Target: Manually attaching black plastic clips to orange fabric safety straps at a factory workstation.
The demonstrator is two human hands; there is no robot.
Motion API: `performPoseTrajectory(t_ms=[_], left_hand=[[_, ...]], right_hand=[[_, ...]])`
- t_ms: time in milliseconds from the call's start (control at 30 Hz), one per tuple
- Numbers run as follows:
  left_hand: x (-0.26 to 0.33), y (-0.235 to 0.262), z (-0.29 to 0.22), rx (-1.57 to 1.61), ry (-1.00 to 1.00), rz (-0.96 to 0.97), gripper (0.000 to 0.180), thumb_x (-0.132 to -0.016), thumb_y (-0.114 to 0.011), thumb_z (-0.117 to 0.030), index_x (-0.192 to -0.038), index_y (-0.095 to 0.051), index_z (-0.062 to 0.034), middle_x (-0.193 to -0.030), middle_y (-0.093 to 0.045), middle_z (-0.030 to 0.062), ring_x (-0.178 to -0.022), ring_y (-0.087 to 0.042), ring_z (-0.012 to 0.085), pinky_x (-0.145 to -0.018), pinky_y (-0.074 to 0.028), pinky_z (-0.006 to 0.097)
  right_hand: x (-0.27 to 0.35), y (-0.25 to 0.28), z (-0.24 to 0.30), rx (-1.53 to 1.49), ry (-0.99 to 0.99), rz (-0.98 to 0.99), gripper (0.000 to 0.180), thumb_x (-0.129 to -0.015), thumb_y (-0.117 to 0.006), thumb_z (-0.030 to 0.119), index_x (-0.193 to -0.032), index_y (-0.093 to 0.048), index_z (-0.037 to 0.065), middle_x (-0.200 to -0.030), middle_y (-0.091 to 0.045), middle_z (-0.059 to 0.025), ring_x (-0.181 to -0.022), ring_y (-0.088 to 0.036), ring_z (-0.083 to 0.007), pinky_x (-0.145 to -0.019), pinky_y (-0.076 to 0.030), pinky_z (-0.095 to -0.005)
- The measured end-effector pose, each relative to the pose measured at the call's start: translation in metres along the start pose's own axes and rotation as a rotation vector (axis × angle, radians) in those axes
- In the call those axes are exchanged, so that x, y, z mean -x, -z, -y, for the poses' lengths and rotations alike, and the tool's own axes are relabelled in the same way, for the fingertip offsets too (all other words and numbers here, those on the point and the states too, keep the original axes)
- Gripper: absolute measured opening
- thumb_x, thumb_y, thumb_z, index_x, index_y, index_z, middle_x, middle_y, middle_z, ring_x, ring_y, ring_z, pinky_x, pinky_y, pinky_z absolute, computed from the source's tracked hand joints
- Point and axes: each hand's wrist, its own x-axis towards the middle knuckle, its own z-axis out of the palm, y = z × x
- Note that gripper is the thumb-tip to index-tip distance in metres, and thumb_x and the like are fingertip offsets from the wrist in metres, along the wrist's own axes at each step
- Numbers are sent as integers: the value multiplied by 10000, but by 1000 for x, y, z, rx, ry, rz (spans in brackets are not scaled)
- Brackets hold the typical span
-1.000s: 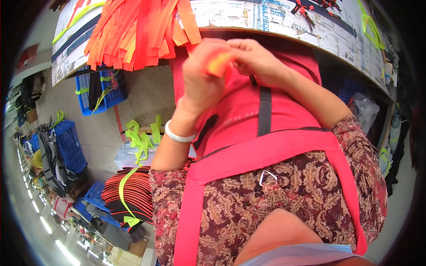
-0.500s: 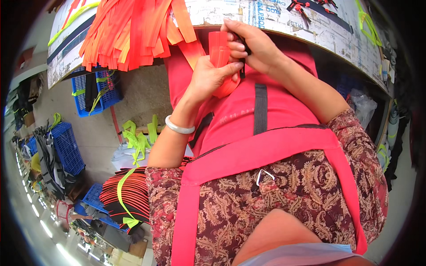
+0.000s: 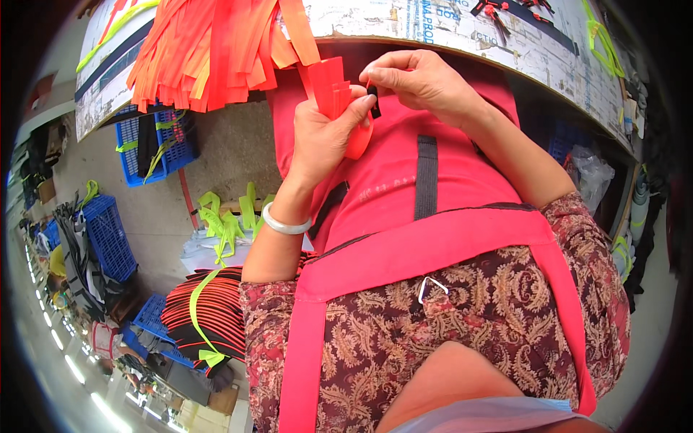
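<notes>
My left hand (image 3: 321, 137) is closed around a folded bundle of flat red-orange webbing strips (image 3: 330, 86), whose ends stick up above my thumb and loop out below it. Close by on the right, my right hand (image 3: 426, 85) has its thumb and forefinger pinched together. Just below those fingertips is a small black piece (image 3: 374, 102) with a thin red bit above it, beside my left thumb. What exactly the right fingertips grip is too small to make out. Both hands are over my pink apron (image 3: 390, 177), in front of the table edge.
A thick heap of red-orange strips (image 3: 209, 58) hangs over the edge of the table (image 3: 375, 22). Small black-and-red parts (image 3: 494, 18) lie at its far right. Blue crates (image 3: 133, 155) and a stack of red-and-black pieces (image 3: 202, 317) stand on my left.
My left hand has shifted left and slightly down with the strips, which are now fanned at the top. My right hand has moved right, away from the bundle, and its fingertips are pinched.
</notes>
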Motion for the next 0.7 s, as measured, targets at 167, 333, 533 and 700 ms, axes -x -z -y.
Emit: performPoseTrajectory(t_ms=[167, 333, 533, 700], left_hand=[[-6, -6, 3, 71, -47, -36, 153, -874, -643, -63, -1002, -663, 19, -706, -621, 11, -644, -570, 70, -591, -453, 210], [-3, -1, -14, 266, -1, -49, 221, -878, -635, -65, -1082, -649, 19, -720, -637, 6, -643, -559, 53, -562, -425, 187], [2, 5, -13, 105, -6, 0, 172, -873, -632, -55, -1022, -675, 18, -788, -683, 32, -584, -501, 11, -495, -359, 154], [5, 6, -12, 39, -55, -18, 176, -878, -634, -64, -1031, -676, 14, -800, -677, 42, -580, -501, 33, -500, -368, 175]], right_hand=[[-4, -7, -7, -171, 218, -51, 254, -954, -548, 279, -1003, -602, 36, -756, -601, 1, -507, -405, -5, -437, -283, -155], [13, -5, 24, -37, 254, -28, 231, -937, -578, 249, -1033, -589, 39, -799, -654, -39, -464, -424, -6, -414, -301, -144], [18, -17, 19, 90, 170, -58, 229, -930, -581, 206, -1013, -634, -1, -785, -656, -20, -502, -456, -18, -451, -359, -143], [20, -15, 14, 81, 166, -39, 240, -936, -570, 199, -1058, -626, 1, -803, -659, -13, -503, -453, -19, -459, -361, -144]])
